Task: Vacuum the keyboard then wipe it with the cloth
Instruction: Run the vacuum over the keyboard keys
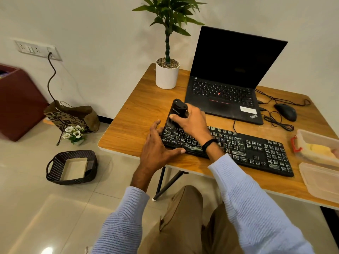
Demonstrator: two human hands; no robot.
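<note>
the small black handheld vacuum [178, 111] is gripped in the right hand [192, 123], fingers wrapped around its body, and it is tilted so that its lower, brush-like end is set down on the top left corner of the black keyboard [227, 149]; this angle is judged to be chosen so that the nozzle meets the gaps between the keys. the left hand [157, 149] grasps nothing: it is laid open and flat against the keyboard's left end, thumb along the front edge, apparently so that the board is kept from sliding across the wooden table [132, 123] while the vacuum is worked over it. the keyboard is placed near the front edge of the table, in front of the open laptop [229, 88], and its keys are seen to be smeared with whitish dust or residue across nearly the whole length, so the vacuuming is judged to be at its start, at the left end. the cloth cannot be identified with certainty; something pale yellow is seen inside a clear plastic container [315, 145] with a red clip at the right edge of the table, well apart from the hands, and it may be the cloth. as for writing, "thinkpad" can be read on the laptop's palm rest, beside a white sticker whose text is too small to be made out. a pale logo and word are printed on the vacuum's body, but they cannot be read. printing on a brown paper bag [71, 116] on the floor is also illegible.
</note>
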